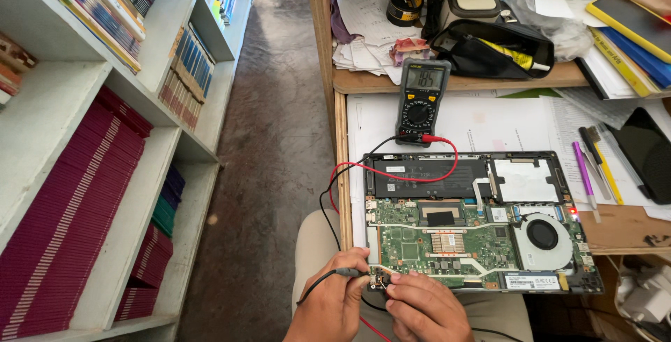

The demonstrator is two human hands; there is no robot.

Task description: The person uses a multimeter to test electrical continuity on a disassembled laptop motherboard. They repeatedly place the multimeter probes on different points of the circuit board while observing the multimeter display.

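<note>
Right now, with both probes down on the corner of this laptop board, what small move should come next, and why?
Probably hold both probe tips steady and glance up at the multimeter. The left hand holds the black probe and the right hand presses by the laptop board corner, while the meter's screen is lit with a reading.

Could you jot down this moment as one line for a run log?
left hand: holds black probe | right hand: at laptop board corner | multimeter: display on | cooling fan: exposed
</note>
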